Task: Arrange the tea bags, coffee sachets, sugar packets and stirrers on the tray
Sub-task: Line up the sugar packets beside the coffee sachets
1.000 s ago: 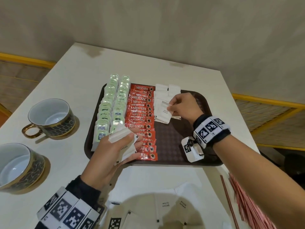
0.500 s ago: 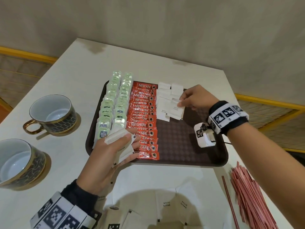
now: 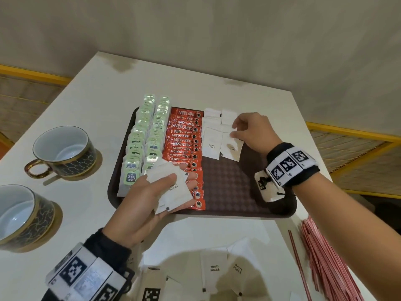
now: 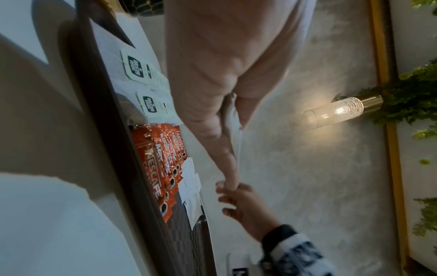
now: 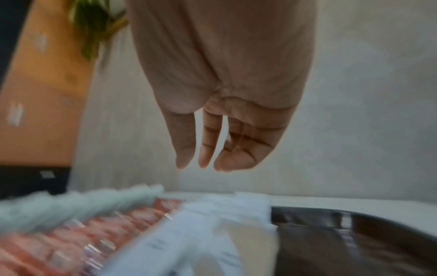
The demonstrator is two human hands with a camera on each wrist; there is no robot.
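White sugar packets (image 3: 211, 145) are laid in two overlapping columns on the brown tray (image 3: 236, 192), long axes running front to back beside the Nescafé sachets (image 3: 184, 146) and tea bags (image 3: 138, 144). The tray is set on a white table (image 3: 91, 105) against a grey wall. A fan of sugar packets (image 3: 173, 187) is gripped in the left hand (image 3: 141, 203), while the right hand (image 3: 251, 132), fingers loosely bent, is held over the right column; contact cannot be told.

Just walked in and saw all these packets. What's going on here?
A person is filling a brown tray. Tea bags and Nescafe sachets already lie in rows. The left hand holds a stack of white sugar packets; the right hand is over the sugar packets on the tray. The red stirrers wait on the table.
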